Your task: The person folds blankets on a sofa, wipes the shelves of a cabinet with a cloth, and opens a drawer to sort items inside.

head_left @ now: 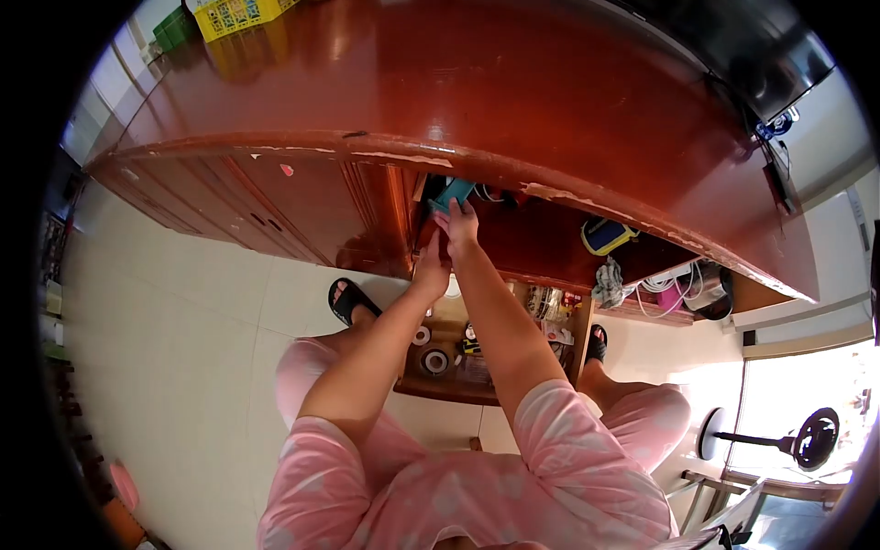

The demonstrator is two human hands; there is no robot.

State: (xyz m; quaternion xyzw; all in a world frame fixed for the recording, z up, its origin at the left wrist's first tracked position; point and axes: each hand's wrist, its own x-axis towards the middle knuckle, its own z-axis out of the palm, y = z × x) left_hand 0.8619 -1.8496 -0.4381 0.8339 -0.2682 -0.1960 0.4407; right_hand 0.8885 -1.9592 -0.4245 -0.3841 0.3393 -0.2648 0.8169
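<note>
At the open compartment of the red-brown cabinet (302, 197), my right hand (458, 225) is closed on a teal flat-sided object (453, 193), whose exact kind I cannot make out. Part of that object reaches into the dark compartment. Just below and slightly left, my left hand (431, 268) points upward with its fingers stretched out, close against the right hand. Whether its fingertips touch the teal object is hidden. Under my forearms a pulled-out drawer (449, 394) holds rolls of tape (434, 362) and several small items.
A blue and yellow item (608, 236) sits on the shelf to the right, near a crumpled grey cloth or bag (608, 282) and a white cable (655, 284). The cabinet's chipped top edge (568, 197) overhangs my hands. A yellow basket (240, 16) stands on top. A black fan-like stand (807, 440) is at right.
</note>
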